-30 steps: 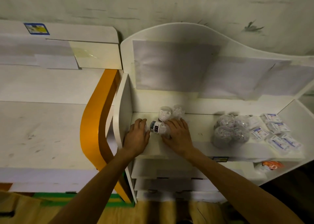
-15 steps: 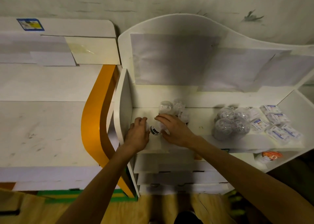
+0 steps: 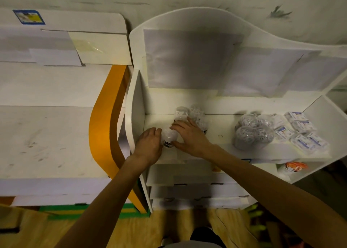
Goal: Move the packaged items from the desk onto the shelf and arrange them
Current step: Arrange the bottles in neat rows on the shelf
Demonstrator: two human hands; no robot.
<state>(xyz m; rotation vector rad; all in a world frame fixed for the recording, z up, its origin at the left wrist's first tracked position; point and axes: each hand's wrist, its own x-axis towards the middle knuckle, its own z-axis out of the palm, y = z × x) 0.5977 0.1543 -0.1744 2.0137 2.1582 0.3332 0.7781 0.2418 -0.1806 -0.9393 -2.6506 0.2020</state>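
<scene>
Shelf (image 3: pixel 221 129): white unit with a curved back panel, at 3 o'clock of the desk; the open top tier carries all the goods seen.
Desk (image 3: pixel 47 135): white, scuffed surface at 9 o'clock; an orange curved side panel (image 3: pixel 101 131) stands between it and the shelf.
Left hand (image 3: pixel 148 146): at the left end of the top tier, fingers curled, fingertips against the left side of a small wrapped container.
Right hand (image 3: pixel 189 136): palm down, fingers spread, thumb and fingers against the right side and top of the same container.
Wrapped container (image 3: pixel 169 137): small, clear-wrapped, dark label band at its near end; held between both hands, apparently resting on the tier near its front edge.
Other wrapped containers (image 3: pixel 189 113): a small cluster at 12 o'clock of the hands, toward the back of the tier, partly hidden by the right hand; count cannot be told.
Clear bags (image 3: pixel 251 133): rounded, bunched packages at 3 o'clock of the hands, well apart from them.
Flat packets (image 3: pixel 300 131): white with blue print, laid overlapping at the right end of the tier, just beside the clear bags.
Lower tier item (image 3: pixel 295 166): an orange and white package, below the right end; detail unclear.
Floor (image 3: pixel 131 230): wood-toned, at 6 o'clock.
</scene>
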